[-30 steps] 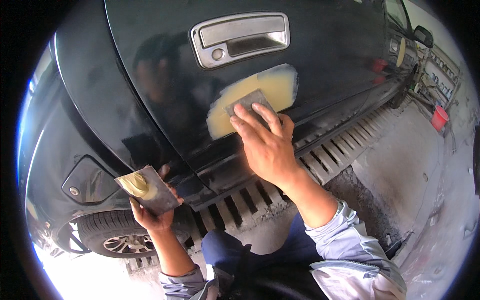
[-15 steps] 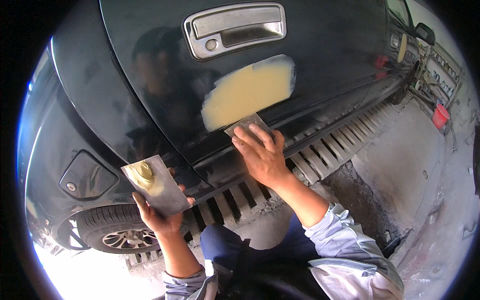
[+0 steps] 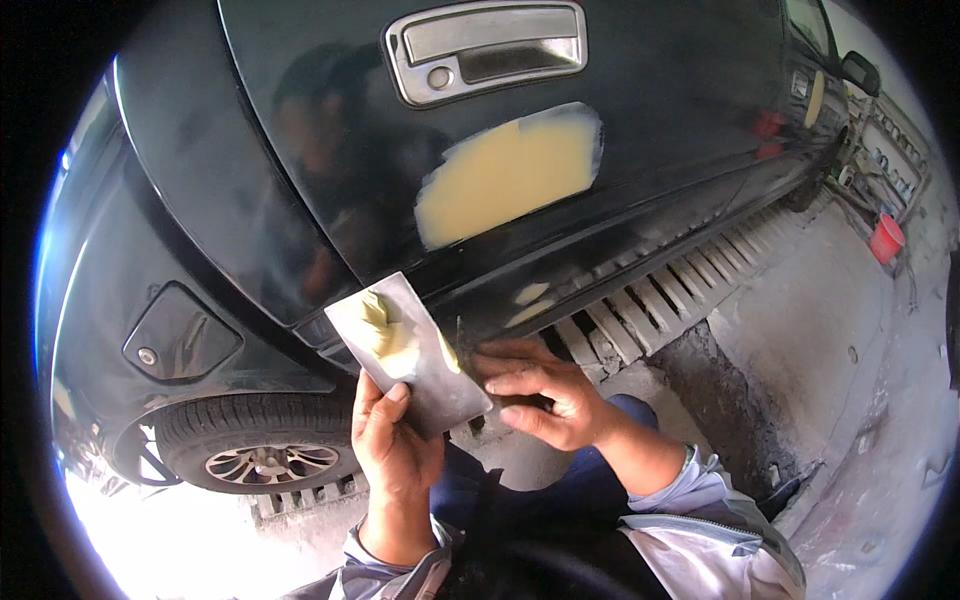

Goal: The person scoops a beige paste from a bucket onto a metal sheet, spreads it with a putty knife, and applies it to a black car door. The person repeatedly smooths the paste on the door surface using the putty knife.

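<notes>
My left hand [image 3: 393, 445] grips a flat grey putty plate [image 3: 440, 395] by its lower end, thumb on top. A lump of yellowish putty [image 3: 372, 322] sits near its upper left corner, with a smear along the right edge. My right hand [image 3: 562, 402] is at that right edge, fingers bent around a putty spreader [image 3: 459, 332]. The spreader is turned nearly edge-on, mostly hidden by the plate and fingers. Beyond both hands, a smooth tan filler patch [image 3: 510, 180] covers part of the dark car door [image 3: 680, 120] below its handle.
The chrome door handle [image 3: 490, 50] is above the patch. At lower left are a fuel flap [image 3: 183, 332] and a wheel [image 3: 265, 450]. A slatted floor grate [image 3: 660, 310] runs under the sill, beside broken concrete. A red bucket [image 3: 886, 238] stands at far right.
My right hand has left the patch's lower edge and come down to the plate. My left hand has brought the plate right. The view has shifted slightly.
</notes>
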Motion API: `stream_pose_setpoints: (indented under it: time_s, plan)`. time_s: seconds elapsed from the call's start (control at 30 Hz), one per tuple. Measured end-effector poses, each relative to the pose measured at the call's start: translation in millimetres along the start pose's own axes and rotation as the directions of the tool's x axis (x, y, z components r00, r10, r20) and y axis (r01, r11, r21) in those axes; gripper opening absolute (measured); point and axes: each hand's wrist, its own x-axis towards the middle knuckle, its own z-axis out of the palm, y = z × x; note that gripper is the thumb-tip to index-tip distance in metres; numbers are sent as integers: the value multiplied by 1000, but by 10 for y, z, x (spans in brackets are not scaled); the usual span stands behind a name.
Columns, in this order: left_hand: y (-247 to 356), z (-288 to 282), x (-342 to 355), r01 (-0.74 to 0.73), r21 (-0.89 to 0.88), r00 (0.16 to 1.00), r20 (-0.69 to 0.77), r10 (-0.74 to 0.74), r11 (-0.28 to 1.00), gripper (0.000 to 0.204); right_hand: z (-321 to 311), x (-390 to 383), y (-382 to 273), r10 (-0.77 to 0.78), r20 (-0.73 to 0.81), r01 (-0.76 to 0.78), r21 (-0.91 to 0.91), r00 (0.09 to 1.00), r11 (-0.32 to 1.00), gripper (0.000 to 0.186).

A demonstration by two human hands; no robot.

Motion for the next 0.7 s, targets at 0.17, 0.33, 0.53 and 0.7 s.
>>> stream_pose_setpoints:
  time_s: [0.17, 0.33, 0.53, 0.7]
  plan:
    - [130, -79, -11, -128, 94, 992, 6, 128, 987, 56, -189, 120, 63, -20, -48, -13, -613, 999, 790, 34]
    - [129, -211, -24, -146, 94, 989, 9, 146, 985, 56, -325, 662, 66, -119, -125, -59, -893, 985, 447, 50]
    - [157, -347, -56, -141, 61, 990, -13, 142, 988, 57, -199, 1109, 124, -282, -156, -57, -943, 947, 328, 44]
    - [208, -466, -78, -153, 64, 987, -43, 156, 986, 57, 104, 1052, 250, -242, -179, -76, -920, 954, 384, 47]
